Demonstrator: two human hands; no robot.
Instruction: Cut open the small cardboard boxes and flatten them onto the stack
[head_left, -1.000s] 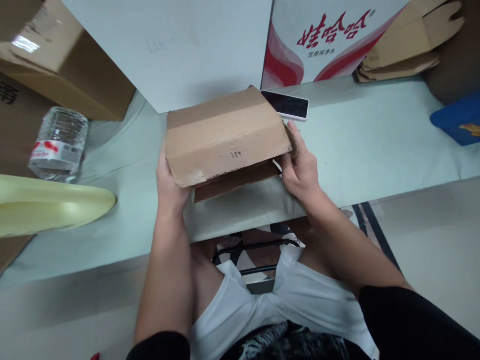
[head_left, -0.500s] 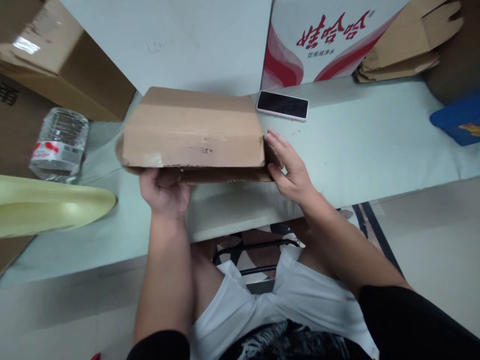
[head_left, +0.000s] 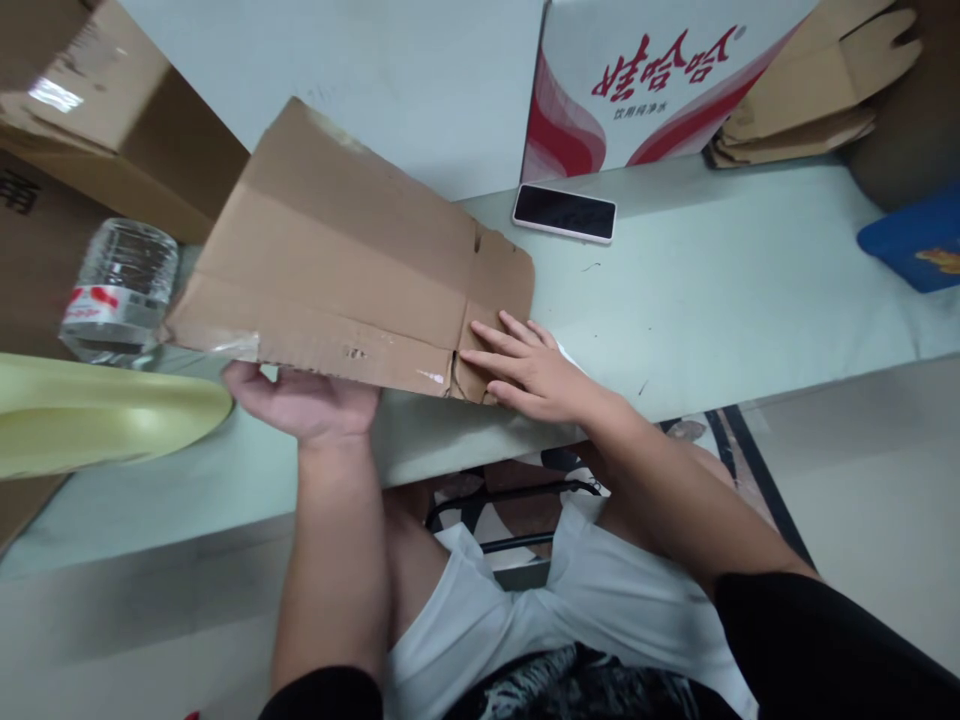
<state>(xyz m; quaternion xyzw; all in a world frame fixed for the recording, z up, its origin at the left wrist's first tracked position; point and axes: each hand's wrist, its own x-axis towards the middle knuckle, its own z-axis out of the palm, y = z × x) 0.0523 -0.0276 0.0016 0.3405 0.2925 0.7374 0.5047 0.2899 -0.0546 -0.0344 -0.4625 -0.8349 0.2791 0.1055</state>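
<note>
A brown cardboard box (head_left: 352, 240), folded flat, lies tilted over the pale green cloth, its left end raised. Under its near left edge is my left hand (head_left: 304, 400), holding the cardboard from below with the fingers partly hidden. My right hand (head_left: 529, 370) rests on the flap at the box's right end, fingers spread and lying flat. A strip of clear tape shows on the near left corner of the cardboard.
Behind the cardboard lies a phone (head_left: 565, 213), before a white and red carton (head_left: 652, 90). On the left are a clear bottle (head_left: 124, 290), a light green curved object (head_left: 112, 415) and a brown box (head_left: 150, 130). A blue object (head_left: 911, 240) is at the right.
The box has gone from partly open to flattened and has turned, its right end moving nearer. My right hand has moved down and spread flat on the flap; my left hand has shifted left.
</note>
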